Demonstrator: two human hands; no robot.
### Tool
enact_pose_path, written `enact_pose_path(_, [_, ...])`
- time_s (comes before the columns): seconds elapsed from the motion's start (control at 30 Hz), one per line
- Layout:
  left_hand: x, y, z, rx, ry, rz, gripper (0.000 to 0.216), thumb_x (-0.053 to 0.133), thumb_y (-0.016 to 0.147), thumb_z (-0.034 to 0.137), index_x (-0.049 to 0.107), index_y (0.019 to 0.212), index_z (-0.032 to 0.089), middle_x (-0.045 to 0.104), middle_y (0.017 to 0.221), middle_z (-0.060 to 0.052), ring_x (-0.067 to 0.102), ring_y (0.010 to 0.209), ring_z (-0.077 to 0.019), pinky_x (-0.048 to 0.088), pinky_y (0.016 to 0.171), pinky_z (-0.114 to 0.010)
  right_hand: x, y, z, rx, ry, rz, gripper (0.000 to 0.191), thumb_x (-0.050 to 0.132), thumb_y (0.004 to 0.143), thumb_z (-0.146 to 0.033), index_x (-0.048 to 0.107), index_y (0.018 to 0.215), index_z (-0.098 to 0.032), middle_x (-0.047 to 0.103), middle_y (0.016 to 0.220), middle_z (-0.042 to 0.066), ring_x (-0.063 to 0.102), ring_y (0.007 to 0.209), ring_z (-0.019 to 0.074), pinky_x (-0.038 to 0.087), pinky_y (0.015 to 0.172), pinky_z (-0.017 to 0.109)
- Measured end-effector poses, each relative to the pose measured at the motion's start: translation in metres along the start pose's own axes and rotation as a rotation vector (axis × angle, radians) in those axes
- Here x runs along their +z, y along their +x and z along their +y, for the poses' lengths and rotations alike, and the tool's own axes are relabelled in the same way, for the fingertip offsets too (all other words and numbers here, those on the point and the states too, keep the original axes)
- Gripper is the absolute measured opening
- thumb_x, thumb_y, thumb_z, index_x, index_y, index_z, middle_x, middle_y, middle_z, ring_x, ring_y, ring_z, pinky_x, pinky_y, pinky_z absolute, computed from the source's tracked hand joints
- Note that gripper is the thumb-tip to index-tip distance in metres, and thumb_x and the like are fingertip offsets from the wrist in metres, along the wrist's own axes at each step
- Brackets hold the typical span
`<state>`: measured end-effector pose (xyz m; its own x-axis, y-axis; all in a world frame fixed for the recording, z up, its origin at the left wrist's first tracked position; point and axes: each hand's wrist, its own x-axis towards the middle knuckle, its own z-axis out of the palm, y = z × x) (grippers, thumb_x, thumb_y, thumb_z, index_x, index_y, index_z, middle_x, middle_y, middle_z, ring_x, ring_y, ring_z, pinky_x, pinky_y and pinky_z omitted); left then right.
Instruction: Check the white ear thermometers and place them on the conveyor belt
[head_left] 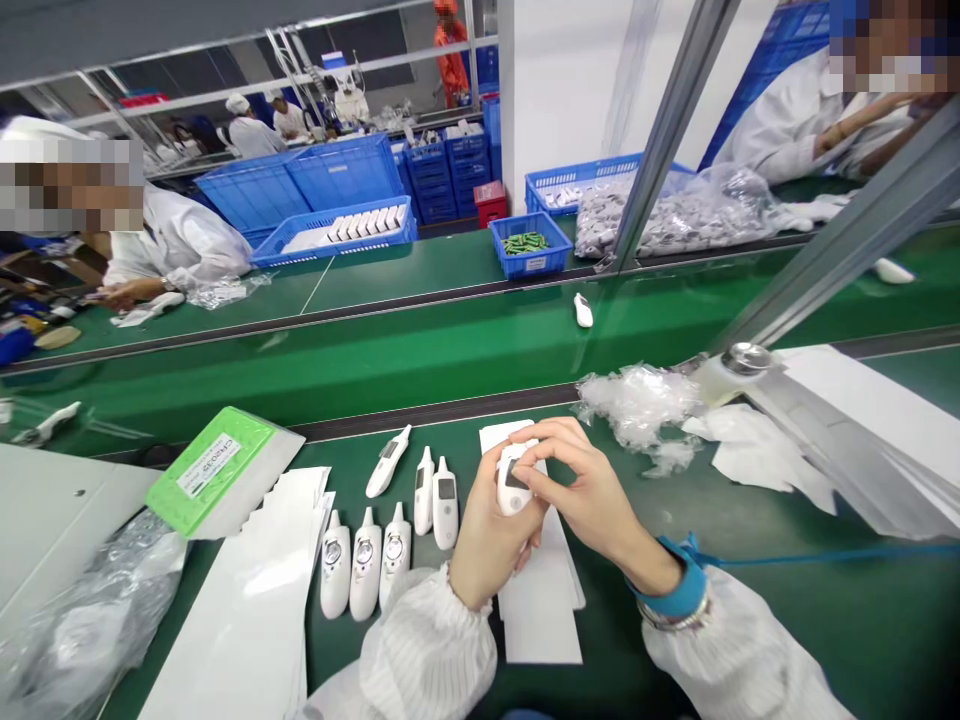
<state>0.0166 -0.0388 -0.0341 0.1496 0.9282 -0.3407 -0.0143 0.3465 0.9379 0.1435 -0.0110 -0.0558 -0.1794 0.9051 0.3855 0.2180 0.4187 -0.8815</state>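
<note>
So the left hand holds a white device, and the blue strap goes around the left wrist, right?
Not quite: the head view shows the blue strap around the right wrist. The left hand does hold a white device.

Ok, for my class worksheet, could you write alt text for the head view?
A person's left hand holds a white device while the right hand touches its front. Six similar devices lie on the green bench to the left, beside white sheets. Across a green strip are blue bins and co-workers in white.
</note>
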Motion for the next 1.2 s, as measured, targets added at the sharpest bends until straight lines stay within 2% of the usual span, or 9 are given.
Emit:
enact_pose_path(0.27, [0.0012,-0.0037,0.0041,-0.008,-0.015,-0.001,0.059,0.057,0.08,0.022,0.035,0.134,0.018,0.047,0.045,0.011,0.031,0.03,-0.0052,0.027,0.029,-0.014,0.0015,0.0008,-0.0026,-0.028,0.042,0.048,0.014,0.065,0.086,-0.015,0.064,0.077,-0.025,0.07,0.103,0.0,0.054,0.104,0.0205,0.043,0.092,0.038])
enact_pose_path(0.6, [0.0011,-0.0042,0.0059,-0.001,-0.009,-0.004,0.056,0.057,0.08,0.021,0.036,0.131,0.019,0.047,0.046,0.011,0.032,0.03,-0.0053,0.027,0.029,-0.013,0.0026,0.0012,-0.0038,-0.028,0.053,0.066,0.015,0.065,0.085,-0.012,0.064,0.077,-0.025,0.07,0.102,0.0,0.055,0.104,0.0195,0.042,0.092,0.037])
enact_pose_path(0.87, [-0.0032,0.0023,-0.0016,-0.034,-0.035,-0.03,0.061,0.062,0.078,0.027,0.035,0.132,0.02,0.047,0.043,0.011,0.034,0.03,-0.0079,0.027,0.026,-0.015,0.0018,0.0023,-0.0043,-0.028,0.052,0.061,0.016,0.065,0.085,-0.012,0.064,0.076,-0.025,0.07,0.102,0.0,0.055,0.103,0.0189,0.042,0.092,0.036])
enact_pose_path(1.2, [-0.0024,0.0015,0.0011,-0.043,-0.062,-0.045,0.062,0.061,0.077,0.022,0.034,0.132,0.021,0.048,0.044,0.012,0.032,0.029,-0.0062,0.026,0.026,-0.014,0.0016,0.0025,-0.0062,-0.029,0.046,0.071,0.016,0.065,0.084,-0.01,0.064,0.076,-0.024,0.07,0.102,0.0,0.055,0.103,0.0188,0.043,0.092,0.036])
